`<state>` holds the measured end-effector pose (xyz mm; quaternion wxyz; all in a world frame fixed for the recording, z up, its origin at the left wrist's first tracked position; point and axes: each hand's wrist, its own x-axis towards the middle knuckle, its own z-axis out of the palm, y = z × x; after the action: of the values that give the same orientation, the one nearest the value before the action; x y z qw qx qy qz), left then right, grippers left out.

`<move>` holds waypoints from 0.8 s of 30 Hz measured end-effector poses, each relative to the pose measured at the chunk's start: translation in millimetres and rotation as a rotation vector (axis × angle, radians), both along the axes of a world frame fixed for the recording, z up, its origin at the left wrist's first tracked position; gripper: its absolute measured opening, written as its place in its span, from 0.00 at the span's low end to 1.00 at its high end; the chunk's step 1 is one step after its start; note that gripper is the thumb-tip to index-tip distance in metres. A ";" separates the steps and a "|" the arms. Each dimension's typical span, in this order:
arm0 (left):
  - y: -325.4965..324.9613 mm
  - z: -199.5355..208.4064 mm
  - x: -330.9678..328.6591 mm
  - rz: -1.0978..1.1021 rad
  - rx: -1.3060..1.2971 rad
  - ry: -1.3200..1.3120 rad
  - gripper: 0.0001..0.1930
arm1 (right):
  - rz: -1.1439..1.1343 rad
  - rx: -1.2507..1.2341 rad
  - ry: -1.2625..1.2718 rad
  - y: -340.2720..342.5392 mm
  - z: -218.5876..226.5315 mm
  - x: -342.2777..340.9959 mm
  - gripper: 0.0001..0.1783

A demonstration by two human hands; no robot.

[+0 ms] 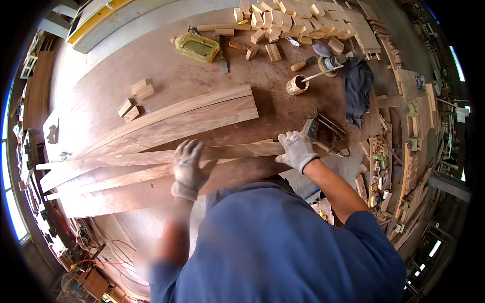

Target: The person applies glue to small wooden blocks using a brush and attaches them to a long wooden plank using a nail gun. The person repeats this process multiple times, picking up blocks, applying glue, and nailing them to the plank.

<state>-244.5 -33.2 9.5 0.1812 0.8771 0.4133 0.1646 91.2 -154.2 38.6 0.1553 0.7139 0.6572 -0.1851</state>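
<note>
Both my hands wear pale work gloves. Over the long narrow wooden boards near the table's front edge is my left hand (pixel 189 169), its fingers stretched and its thumb spread to the right. My right hand (pixel 297 150) is at the right end of one long wooden board (pixel 242 150), its fingers beyond the far edge and its thumb at the near edge. A second thin board (pixel 131 175) lies close by, partly hidden by my left hand. Farther back, two wider tapered boards (pixel 217 113) rest side by side.
Small wood blocks (pixel 144 91) sit at left. Toward the back are a yellow plastic container (pixel 197 48), a hammer (pixel 222 28) and stacked blocks (pixel 303 20). A glue pot (pixel 297 86) with a stick, a dark cloth (pixel 357 88) and a metal tool (pixel 323 129) are at right.
</note>
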 end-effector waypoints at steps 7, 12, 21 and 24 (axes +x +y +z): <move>-9.8 -21.1 33.7 -0.178 -0.152 0.227 0.38 | -0.029 0.115 0.084 -5.6 -24.5 -5.8 0.40; -10.4 -32.8 35.4 -0.188 -0.052 0.196 0.35 | 0.119 0.318 0.012 -5.5 -75.6 -30.0 0.17; 24.7 -39.9 48.0 -0.171 0.015 0.137 0.30 | 0.150 0.352 0.067 34.6 -79.1 -4.2 0.15; 39.9 -45.9 52.1 -0.175 -0.059 0.299 0.30 | 0.137 0.448 0.154 52.4 -78.7 3.0 0.14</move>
<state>-192.4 6.7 -36.4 0.1573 0.9187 0.3622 0.0038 94.2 -101.8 -40.1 -0.0450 0.6682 0.7386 -0.0778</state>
